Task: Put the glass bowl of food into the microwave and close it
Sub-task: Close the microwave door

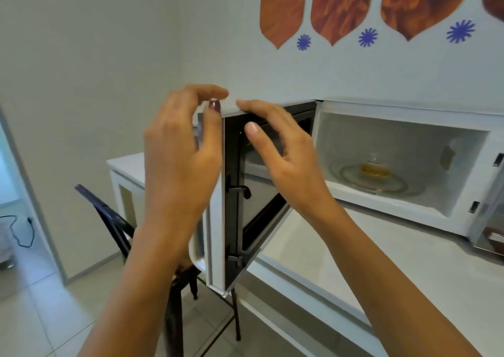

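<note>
A white microwave point(403, 214) stands on the counter with its door point(261, 209) swung wide open toward me. Inside, on the glass turntable, sits the glass bowl of yellowish food point(374, 170). My left hand point(180, 163) is at the door's outer free edge, thumb on the top corner and fingers curled above it. My right hand point(283, 149) rests with fingertips on the door's top edge and the palm over its dark inner face. Neither hand holds anything else.
The white counter point(395, 269) runs below and in front of the microwave. A black folding chair point(152, 247) stands under the door's left end. A white table point(125, 171) is behind it. A dark container point(493, 236) sits at the far right.
</note>
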`<act>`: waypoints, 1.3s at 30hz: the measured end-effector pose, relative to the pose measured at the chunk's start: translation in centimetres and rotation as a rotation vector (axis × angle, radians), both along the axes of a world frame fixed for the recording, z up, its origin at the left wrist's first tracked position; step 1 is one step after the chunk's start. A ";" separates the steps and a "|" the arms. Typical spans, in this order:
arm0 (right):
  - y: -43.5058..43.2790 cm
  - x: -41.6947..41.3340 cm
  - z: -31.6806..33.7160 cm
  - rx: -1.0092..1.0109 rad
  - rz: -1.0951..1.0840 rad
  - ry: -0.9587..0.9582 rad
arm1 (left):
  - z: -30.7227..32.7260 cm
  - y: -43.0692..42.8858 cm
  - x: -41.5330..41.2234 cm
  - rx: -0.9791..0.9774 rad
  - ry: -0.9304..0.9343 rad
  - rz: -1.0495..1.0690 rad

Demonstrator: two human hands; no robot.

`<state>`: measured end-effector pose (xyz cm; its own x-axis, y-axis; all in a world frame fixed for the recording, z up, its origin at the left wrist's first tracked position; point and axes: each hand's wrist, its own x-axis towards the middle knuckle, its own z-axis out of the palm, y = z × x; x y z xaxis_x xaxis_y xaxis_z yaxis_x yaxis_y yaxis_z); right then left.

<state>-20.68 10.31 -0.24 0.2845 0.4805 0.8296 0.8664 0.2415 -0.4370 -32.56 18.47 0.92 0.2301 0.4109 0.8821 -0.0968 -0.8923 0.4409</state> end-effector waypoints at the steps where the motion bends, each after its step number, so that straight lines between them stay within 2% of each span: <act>1: 0.0 0.1 0.1 0.004 -0.007 -0.019 | -0.1 0.6 0.1 -0.043 0.020 -0.070; 7: -1.4 1.3 0.6 0.121 0.039 0.047 | -0.9 1.9 1.4 -0.035 -0.018 -0.485; 11: -4.5 2.5 0.5 0.187 0.060 0.121 | -1.1 0.8 3.7 -0.030 -0.006 -0.866; 14: -7.7 3.3 0.8 0.241 0.064 0.196 | -1.1 -1.4 6.1 -0.007 0.038 -1.025; 16: -9.8 3.5 0.9 0.260 0.047 0.252 | -1.2 -3.0 7.6 0.007 0.075 -1.049; 20: -14.9 3.0 0.3 0.383 -0.206 0.230 | -1.3 -6.8 10.6 0.078 0.111 -1.105; 26: -18.6 0.8 -3.0 0.526 -0.822 -0.131 | -1.2 -11.5 14.7 0.119 0.092 -1.178; 29: -19.0 0.6 -5.1 0.536 -0.980 -0.275 | -1.5 -13.4 16.5 0.134 0.080 -1.171; 33: -18.6 1.4 -6.9 0.472 -1.034 -0.213 | -1.6 -14.9 18.5 0.177 0.057 -1.097; 39: -17.5 4.4 -8.0 0.370 -1.000 0.079 | -1.8 -15.9 21.1 0.254 0.045 -1.044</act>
<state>-16.31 -7.17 -8.19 0.4692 -0.2788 0.8379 0.7170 -0.4336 -0.5458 -11.49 2.52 -0.91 0.3959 -0.2018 0.8958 -0.8524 -0.4437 0.2768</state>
